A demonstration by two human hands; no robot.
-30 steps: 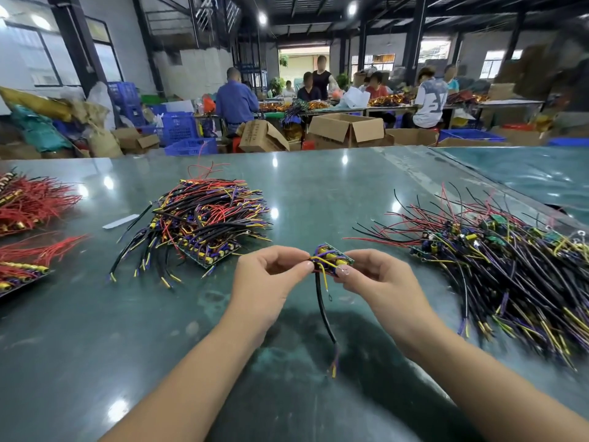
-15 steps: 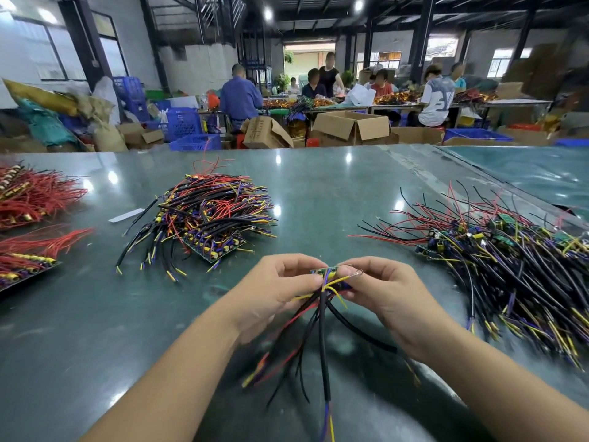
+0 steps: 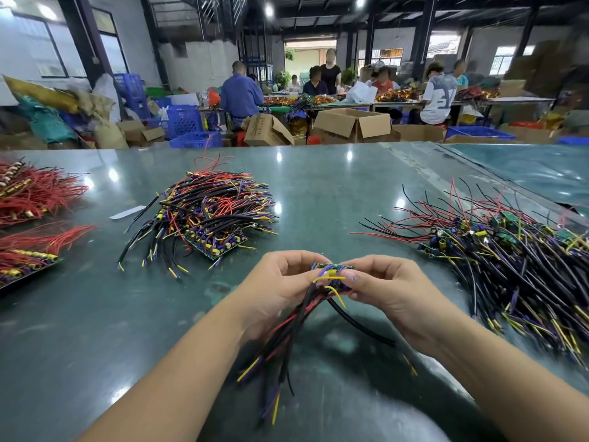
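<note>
Green circuit board [image 3: 337,267], one, pinched between left hand [image 3: 280,282] and right hand [image 3: 385,288], four wire piles [image 3: 210,215] around

We hold a small board [image 3: 333,267] between both hands above the table [image 3: 318,193]: our left hand [image 3: 280,282] pinches its left end, our right hand [image 3: 379,287] its right end. Its wires [image 3: 287,339], black, red, purple and yellow, hang from it toward us. Left of the board lies a stacked pile [image 3: 210,218]; right of it, a looser heap [image 3: 510,256]. Far left of it lie red bundles [image 3: 32,193].
</note>
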